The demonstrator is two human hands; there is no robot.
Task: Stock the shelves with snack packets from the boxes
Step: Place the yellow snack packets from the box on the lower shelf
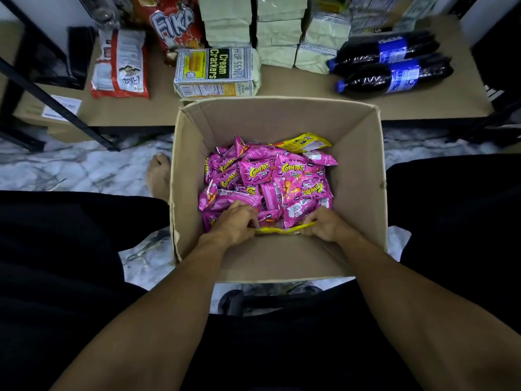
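on the marble floor [84, 170], between the person's dark-clad legs, stands an open cardboard box [358, 170], its far wall at the front edge of a low shelf [296, 83]. on that shelf lie stacked pale green packs [279, 32], two dark cola bottles [392, 63] on their sides, a cream crackers pack [214, 71] and red snack bags [121, 66]. both bare forearms reach forward and down into the box, side by side, wrists close to its near wall. a heap of pink corntoz packets [267, 179] covers the box bottom, with a far yellow packet [307, 142] lying at the heap's far right. the left grip [236, 221] sits knuckles up at the near left of the heap, fingers curled. the right grip [327, 224] mirrors it at the near right. between them stretches the near yellow packet [279, 229], seen edge-on along the near side of the heap. the left grip pinches its left end and the right grip pinches its right end, and the packet lies against the pink packets just beyond it
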